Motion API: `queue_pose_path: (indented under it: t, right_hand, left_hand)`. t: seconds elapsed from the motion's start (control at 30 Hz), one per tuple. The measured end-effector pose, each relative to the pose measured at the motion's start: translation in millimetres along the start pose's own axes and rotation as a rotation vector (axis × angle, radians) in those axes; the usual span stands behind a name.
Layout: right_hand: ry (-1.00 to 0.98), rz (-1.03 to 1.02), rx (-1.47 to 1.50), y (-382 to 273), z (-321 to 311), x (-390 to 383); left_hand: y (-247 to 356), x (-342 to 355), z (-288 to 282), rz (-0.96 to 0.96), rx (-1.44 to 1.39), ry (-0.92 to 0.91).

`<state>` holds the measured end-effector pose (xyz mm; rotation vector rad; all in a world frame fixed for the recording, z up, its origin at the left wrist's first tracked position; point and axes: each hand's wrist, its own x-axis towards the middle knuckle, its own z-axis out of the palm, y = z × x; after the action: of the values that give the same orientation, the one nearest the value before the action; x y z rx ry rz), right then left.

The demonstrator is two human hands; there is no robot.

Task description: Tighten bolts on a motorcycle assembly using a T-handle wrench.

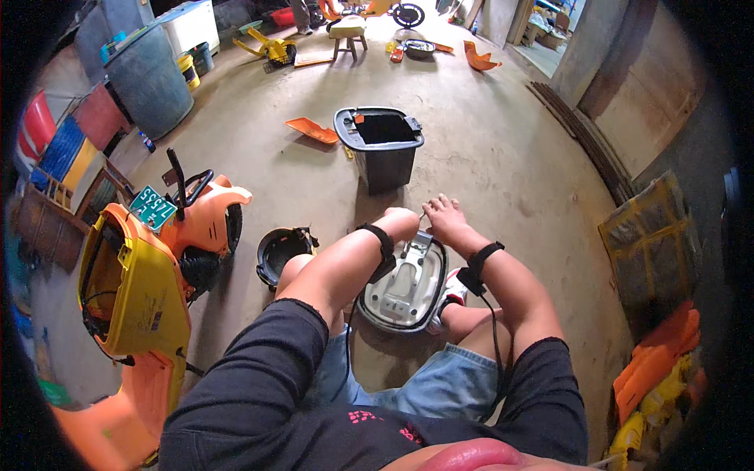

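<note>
An upturned scooter seat [420, 294], with a pale underside and dark rim, lies on the floor between my legs. A metal hinge bracket [415, 250] runs along its far end. My left hand [402, 222] is closed just beyond that end, its fingers mostly hidden behind the back of the hand. Close on its right, my right hand [444, 218] bends its fingers at the hinge's tip. A thin piece seems to show between the hands, too small to name. Past them stands a black storage bucket [385, 169] with a wide rim.
A dark helmet [272, 263] lies by my left knee. An orange and yellow scooter body [153, 290] stands at the left. An orange panel [314, 131] rests beside the bucket. Farther off are a wooden stool [347, 30] and loose parts. Orange panels [656, 365] lie at the lower right.
</note>
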<state>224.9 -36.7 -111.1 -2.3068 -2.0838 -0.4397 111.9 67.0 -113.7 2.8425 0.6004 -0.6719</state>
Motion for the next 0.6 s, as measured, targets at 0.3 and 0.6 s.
queue_pose_path:
  t: [0.3, 0.6]
  right_hand:
    - [-0.158, -0.054, -0.147, 5.4, 11.6, 9.2]
    - [-0.221, -0.160, -0.032, -10.8, 1.4, 13.1]
  left_hand:
    - [10.6, -22.3, -12.4, 0.005, 0.060, 0.186]
    - [1.6, -17.5, -18.5, -0.042, 0.097, 0.262]
